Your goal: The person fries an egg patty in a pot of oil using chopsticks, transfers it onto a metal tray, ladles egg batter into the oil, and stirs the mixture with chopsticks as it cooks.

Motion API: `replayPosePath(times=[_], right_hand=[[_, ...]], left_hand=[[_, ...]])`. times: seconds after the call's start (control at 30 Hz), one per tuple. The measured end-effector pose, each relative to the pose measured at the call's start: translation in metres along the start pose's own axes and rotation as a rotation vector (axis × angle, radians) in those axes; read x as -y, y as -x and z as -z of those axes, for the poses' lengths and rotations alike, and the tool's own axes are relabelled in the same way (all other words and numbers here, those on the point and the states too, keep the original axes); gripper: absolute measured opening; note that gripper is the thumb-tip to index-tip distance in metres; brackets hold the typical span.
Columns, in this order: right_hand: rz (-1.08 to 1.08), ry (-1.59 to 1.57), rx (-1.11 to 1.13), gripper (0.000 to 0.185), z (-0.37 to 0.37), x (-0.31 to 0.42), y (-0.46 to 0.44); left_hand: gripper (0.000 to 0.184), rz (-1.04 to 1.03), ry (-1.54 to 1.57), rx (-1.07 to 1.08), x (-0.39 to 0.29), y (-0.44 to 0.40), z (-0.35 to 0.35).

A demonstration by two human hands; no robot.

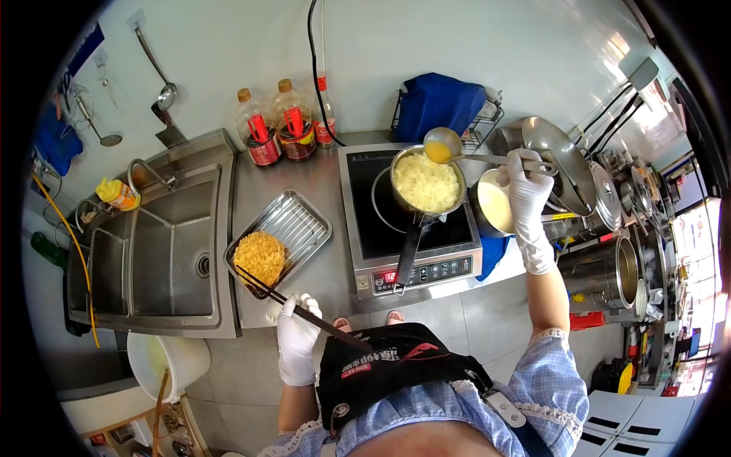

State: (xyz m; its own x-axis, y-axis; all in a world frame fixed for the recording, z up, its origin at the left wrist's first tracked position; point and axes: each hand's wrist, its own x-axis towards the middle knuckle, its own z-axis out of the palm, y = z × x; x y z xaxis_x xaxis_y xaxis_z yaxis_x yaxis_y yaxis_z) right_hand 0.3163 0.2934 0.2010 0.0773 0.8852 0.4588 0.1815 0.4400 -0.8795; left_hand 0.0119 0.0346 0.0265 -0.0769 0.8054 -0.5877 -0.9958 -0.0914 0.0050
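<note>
My gloved right hand (527, 186) is wrapped round the handle of a metal ladle (443, 145). The ladle's bowl, with some yellow liquid in it, is over the back rim of a pan (408, 199) holding a pale yellow, bubbly mass (428, 183). That pan stands on the induction cooker (365, 232). Beside it, under my right forearm's side, a pot (496, 204) contains pale yellow liquid. Long dark chopsticks (331, 329) are held in my gloved left hand (297, 335), their tips at a golden fried cake (260, 259) on a ridged metal tray (304, 225).
A double sink (171, 251) lies at the left, with a white bucket (190, 365) below. Bottles (293, 126) stand behind the tray. The pan's black handle (409, 255) points towards me. At the right are a large wok (548, 137) and a tall steel pot (601, 274).
</note>
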Motion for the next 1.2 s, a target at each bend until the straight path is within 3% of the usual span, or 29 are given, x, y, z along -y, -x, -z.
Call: replayPosePath(times=[1.0, 1.2], right_hand=[[0.051, 0.037, 0.052, 0.007, -0.002, 0.002, 0.005], [0.089, 0.053, 0.074, 0.007, -0.003, 0.004, 0.007]], left_hand=[[0.010, -0.034, -0.041, -0.054, 0.004, 0.000, -0.002], [0.011, 0.012, -0.024, 0.039, 0.001, -0.003, 0.006]])
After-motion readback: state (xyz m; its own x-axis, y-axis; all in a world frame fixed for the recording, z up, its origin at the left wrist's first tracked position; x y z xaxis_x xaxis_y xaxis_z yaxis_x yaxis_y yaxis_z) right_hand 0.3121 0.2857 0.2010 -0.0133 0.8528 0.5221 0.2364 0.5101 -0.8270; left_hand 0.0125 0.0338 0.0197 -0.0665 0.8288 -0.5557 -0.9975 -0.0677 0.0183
